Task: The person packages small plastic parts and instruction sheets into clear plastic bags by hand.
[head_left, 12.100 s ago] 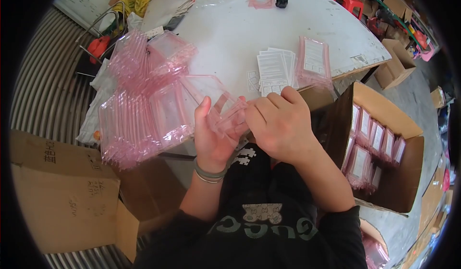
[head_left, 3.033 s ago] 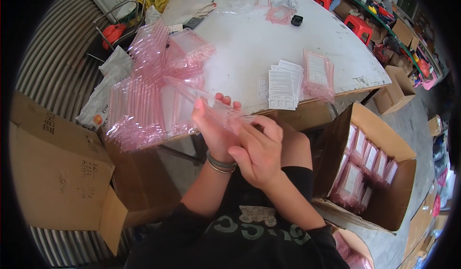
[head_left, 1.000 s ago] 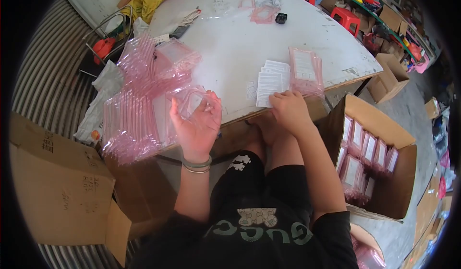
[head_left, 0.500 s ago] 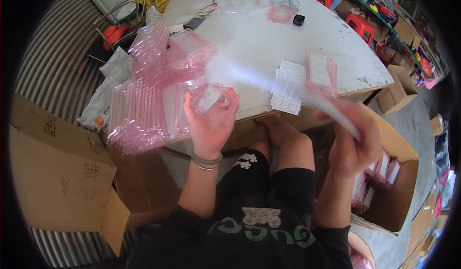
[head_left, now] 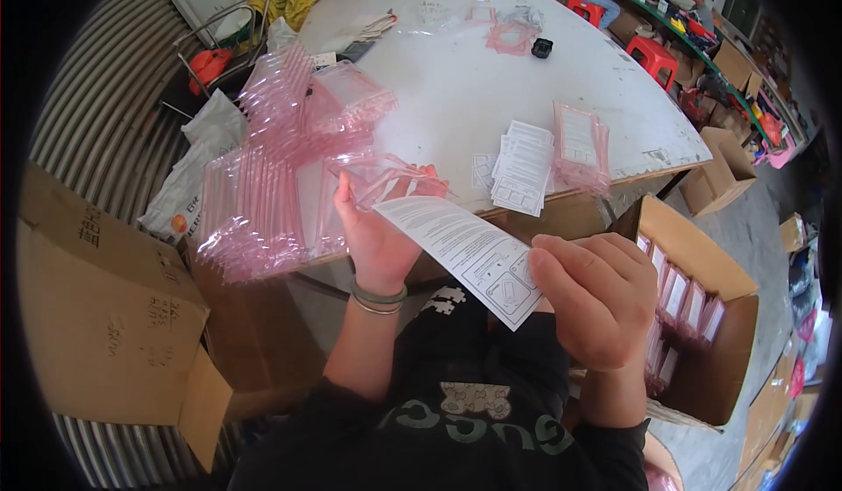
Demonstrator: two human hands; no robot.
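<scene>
My right hand pinches one end of a printed instruction sheet between thumb and fingers, tilted across my lap. The sheet's far end reaches my left hand, overlapping its palm and fingers in this view. That hand, palm up, holds a clear pink plastic sleeve at the table's edge, its mouth towards me. Left of it lies a large stack of pink plastic sleeves. A fanned pile of printed sheets lies on the table to the right, beside a small stack of filled sleeves.
A cardboard box with filled sleeves stands at my right; a taller carton is at my left. On the white table sit a black object and loose pink pieces. Two people are in the background near red stools.
My right hand has brought the sheet from the right, where it was blurred, across to my left hand. The sleeve in my left hand now shows a wider gap.
</scene>
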